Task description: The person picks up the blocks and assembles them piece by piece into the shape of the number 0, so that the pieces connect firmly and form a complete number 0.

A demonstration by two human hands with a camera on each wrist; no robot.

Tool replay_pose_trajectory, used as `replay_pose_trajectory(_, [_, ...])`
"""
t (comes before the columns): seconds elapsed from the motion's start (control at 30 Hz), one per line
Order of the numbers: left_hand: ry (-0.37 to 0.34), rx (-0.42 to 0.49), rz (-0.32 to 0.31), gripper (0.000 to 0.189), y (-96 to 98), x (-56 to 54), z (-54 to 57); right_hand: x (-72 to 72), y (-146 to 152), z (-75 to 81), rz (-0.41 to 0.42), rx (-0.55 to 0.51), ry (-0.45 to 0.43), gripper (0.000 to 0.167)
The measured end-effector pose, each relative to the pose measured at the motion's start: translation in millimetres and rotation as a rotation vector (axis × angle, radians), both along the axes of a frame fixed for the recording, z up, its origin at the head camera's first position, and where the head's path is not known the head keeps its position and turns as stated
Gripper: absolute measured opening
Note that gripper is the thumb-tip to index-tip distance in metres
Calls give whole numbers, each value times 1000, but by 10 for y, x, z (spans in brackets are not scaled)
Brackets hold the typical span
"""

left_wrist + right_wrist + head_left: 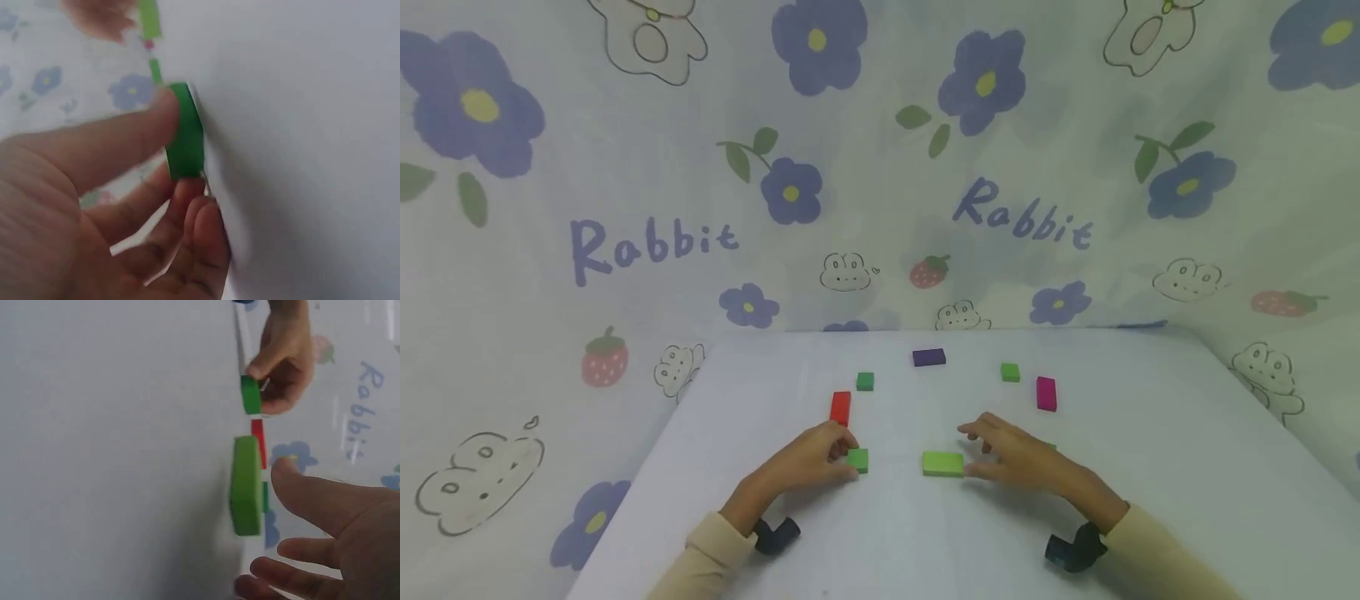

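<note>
My left hand [812,458] pinches a small green block [186,134] between thumb and fingertips, down at the white tabletop. A longer light-green block [943,464] lies flat to the right of it. Beside that block's right end is my right hand [1024,457], its thumb and fingers spread apart. In the right wrist view a gap shows between the thumb [290,481] and the light-green block. Just beyond the left hand's fingers lies a red block [840,407].
Farther back lie a green block [865,382], a dark purple block [928,357], another green block [1011,372] and a magenta block [1047,394]. Behind the right hand a green block [1052,447] is mostly hidden. A printed curtain [880,167] rises behind the table.
</note>
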State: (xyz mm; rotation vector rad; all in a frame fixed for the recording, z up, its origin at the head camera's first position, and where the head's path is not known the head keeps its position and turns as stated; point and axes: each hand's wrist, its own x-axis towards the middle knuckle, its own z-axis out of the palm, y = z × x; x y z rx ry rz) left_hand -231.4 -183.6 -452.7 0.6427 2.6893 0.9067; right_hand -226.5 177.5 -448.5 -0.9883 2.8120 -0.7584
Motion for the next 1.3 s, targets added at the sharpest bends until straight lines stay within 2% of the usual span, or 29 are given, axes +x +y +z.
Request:
replay_pose_trajectory(0.1, [23, 58, 29, 31, 108, 34, -69, 61, -151, -168, 24, -7, 31, 41])
replay_pose_trajectory(0.17, [39, 90, 50, 31, 234, 82, -94, 133, -201, -235, 36, -53, 61, 32])
replay_pose_trajectory(0.27, [78, 115, 55, 33, 475, 175, -135, 284, -199, -259, 70, -101, 117, 25])
replay_pose_trajectory(0.4, [152, 104, 34, 34, 673, 289, -246, 435, -172, -297, 79, -69, 206, 24])
replay_pose_trajectory(0.5, [201, 92, 32, 34, 672, 338, -307, 450, -191, -344, 74, -60, 223, 25])
replay_pose_trajectory(0.57, [219, 89, 26, 34, 643, 349, -305, 433, -208, -358, 85, -64, 220, 26])
replay_pose_trajectory(0.77, [190, 96, 13, 37, 606, 321, -265, 391, -231, -363, 96, -57, 242, 28])
replay_pose_trajectory(1.03, [161, 91, 18, 36, 597, 305, -278, 366, -225, -408, 140, -73, 267, 29])
replay_pose_trajectory(1.3, [134, 75, 11, 39, 599, 289, -273, 362, -228, -445, 124, -84, 257, 30])
